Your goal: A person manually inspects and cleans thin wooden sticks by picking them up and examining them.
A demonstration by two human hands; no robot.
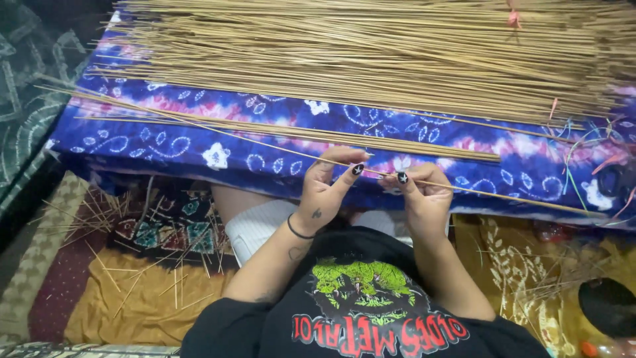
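My left hand [329,187] and my right hand [422,193] both pinch one long thin bamboo stick [278,147] that slants across a blue and purple patterned cloth [199,149]. Both hands have black nails with a white star. A small row of loose sticks [371,138] lies just beyond my fingers. Farther back a large heap of the same tan sticks [371,53] covers the cloth.
Short broken stick pieces [152,265] litter the patterned mats on the floor at the left. Coloured string scraps [589,142] lie at the cloth's right end. A dark round object [608,305] sits at the lower right. My knee in white cloth [255,225] pokes out under the cloth.
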